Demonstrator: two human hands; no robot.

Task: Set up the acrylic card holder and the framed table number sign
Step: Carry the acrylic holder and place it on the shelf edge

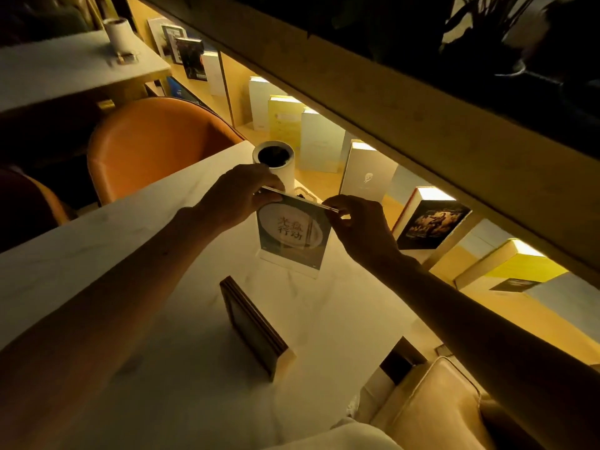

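On the far left, a second pale table [65,69] is carrying a white cylindrical holder [118,34] with a small dish-like thing at its foot; what either is holding is too dim to tell. An orange chair [152,144] is sitting between that table and the white marble table [97,254] in front of the person.

The left hand [237,196] is pinching the top left corner of the acrylic card holder [292,235], thumb and fingers closed narrowly on its upper edge. Just behind the hand, a white cylinder [276,160] is standing on the table with something dark inside; its contents are not readable. The acrylic card holder is standing upright on its clear base near the middle of the table, showing a printed card with a pale circle and dark characters. Nearer the camera and apart from it, the framed table number sign [253,326] is standing upright, turned edge-on, so its face is showing only as a dark panel and any number is hidden.

The right hand [357,225] is gripping the holder's top right corner, fingertips closed tight on the edge. To the right, books [428,219] are leaning in a lit wooden shelf [373,92]; their titles are too small to read. A cream cushioned seat [438,407] is being cut off by the lower edge.
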